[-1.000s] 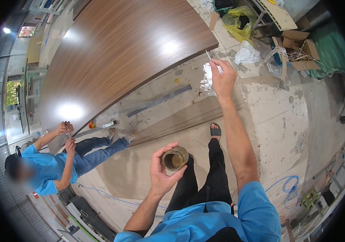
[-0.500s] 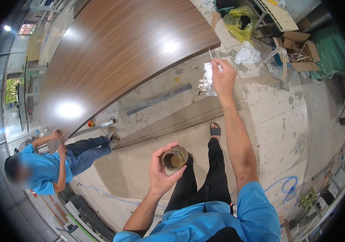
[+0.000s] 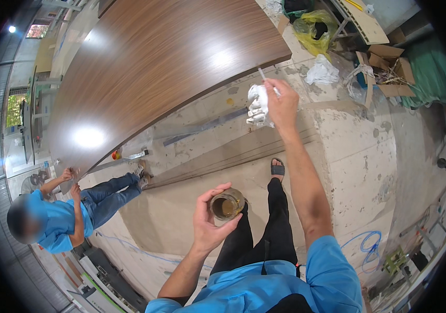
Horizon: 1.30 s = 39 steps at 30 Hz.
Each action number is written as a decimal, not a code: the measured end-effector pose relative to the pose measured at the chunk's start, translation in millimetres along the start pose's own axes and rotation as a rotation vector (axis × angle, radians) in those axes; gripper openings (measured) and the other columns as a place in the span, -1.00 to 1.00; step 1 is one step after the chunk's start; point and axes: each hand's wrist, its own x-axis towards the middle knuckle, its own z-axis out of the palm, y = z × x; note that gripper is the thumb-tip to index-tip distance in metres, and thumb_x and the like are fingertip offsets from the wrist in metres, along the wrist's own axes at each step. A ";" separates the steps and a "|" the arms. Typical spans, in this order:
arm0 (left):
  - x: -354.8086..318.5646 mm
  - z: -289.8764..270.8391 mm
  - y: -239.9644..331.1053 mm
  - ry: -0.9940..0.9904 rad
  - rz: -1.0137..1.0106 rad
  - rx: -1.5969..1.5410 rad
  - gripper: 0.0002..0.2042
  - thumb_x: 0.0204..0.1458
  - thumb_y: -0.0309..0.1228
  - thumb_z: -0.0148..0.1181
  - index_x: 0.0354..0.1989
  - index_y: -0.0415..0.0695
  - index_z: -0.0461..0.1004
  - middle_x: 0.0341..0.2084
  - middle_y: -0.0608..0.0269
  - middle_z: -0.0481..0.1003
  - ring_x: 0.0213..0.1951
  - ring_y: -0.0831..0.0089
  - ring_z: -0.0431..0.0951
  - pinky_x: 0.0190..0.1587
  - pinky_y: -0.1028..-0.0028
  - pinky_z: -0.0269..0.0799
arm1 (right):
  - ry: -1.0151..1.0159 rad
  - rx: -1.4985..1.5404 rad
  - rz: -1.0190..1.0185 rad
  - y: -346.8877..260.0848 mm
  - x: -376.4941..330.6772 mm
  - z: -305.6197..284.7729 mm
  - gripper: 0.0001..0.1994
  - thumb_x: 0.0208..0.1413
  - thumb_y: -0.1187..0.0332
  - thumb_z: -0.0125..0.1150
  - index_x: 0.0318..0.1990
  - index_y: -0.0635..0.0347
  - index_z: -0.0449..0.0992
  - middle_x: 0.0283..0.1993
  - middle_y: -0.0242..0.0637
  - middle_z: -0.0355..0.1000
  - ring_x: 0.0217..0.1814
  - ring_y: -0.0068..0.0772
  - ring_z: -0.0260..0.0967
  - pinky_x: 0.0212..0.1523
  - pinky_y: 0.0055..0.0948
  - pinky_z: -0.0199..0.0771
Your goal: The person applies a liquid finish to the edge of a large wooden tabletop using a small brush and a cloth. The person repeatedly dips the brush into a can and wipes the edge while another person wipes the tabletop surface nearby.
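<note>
Fingers of my right hand (image 3: 284, 107) pinch a thin white stick (image 3: 262, 75), a crumpled white wad (image 3: 257, 107) bunched alongside; the stick's tip is at the wood-grain panel's (image 3: 176, 52) near edge, contact unclear. My left hand (image 3: 208, 225) grips an open glass jar (image 3: 237, 197), brownish inside. Edge work looks under way; how much is done or left, I can't tell. Beyond, a co-worker (image 3: 58, 214) stands by the panel's left end.

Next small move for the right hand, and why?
Probably slide the thin pale stick a short way along the near edge of the wood-grain panel: the right hand holds it with its tip at that edge, though contact is unclear. The left hand holds the open glass jar apart from the panel.
</note>
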 end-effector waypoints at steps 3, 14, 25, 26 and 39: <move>0.1 -0.2 -1.1 -0.001 -0.002 -0.010 -0.26 -0.08 -0.72 0.47 0.30 -0.19 0.23 0.34 -0.13 0.37 0.37 0.21 0.42 0.40 0.24 0.38 | -0.001 0.005 0.041 1.3 -1.8 0.0 -0.81 0.32 0.38 0.28 -0.08 0.30 0.72 -0.17 -0.10 0.67 -0.15 -0.20 0.64 -0.07 -0.35 0.54; -3.1 -1.4 -2.6 0.018 -0.019 -0.026 -0.26 -0.09 -0.72 0.48 0.29 -0.20 0.24 0.34 -0.12 0.38 0.37 0.21 0.42 0.40 0.24 0.39 | -0.162 -0.060 -0.008 11.7 0.9 2.4 -0.79 0.30 0.36 0.34 -0.06 0.31 0.71 -0.16 -0.14 0.68 -0.13 -0.35 0.62 -0.07 -0.37 0.54; -5.5 -2.3 -8.0 0.036 0.003 -0.014 -0.26 -0.09 -0.73 0.47 0.30 -0.18 0.24 0.34 -0.12 0.38 0.37 0.21 0.42 0.40 0.25 0.40 | -0.004 0.023 -0.013 -1.9 -9.6 19.5 -0.83 0.24 0.41 0.36 -0.12 0.31 0.71 -0.21 -0.09 0.66 -0.17 -0.21 0.64 -0.08 -0.34 0.55; -6.4 -3.3 -7.9 0.038 0.003 -0.011 -0.25 -0.09 -0.73 0.47 0.30 -0.18 0.24 0.34 -0.12 0.38 0.37 0.22 0.42 0.40 0.25 0.40 | 0.038 -0.013 -0.016 -0.3 -7.5 16.7 -0.83 0.23 0.41 0.36 -0.12 0.31 0.71 -0.21 -0.10 0.67 -0.17 -0.22 0.64 -0.08 -0.34 0.55; -5.8 -3.2 -11.0 0.059 -0.006 -0.036 -0.26 -0.08 -0.69 0.51 0.29 -0.21 0.25 0.33 -0.14 0.39 0.36 0.20 0.42 0.42 0.23 0.34 | 0.168 -0.005 0.047 17.5 21.6 -13.0 -0.81 0.27 0.39 0.35 -0.09 0.32 0.71 -0.20 -0.13 0.70 -0.12 -0.39 0.62 -0.02 -0.37 0.56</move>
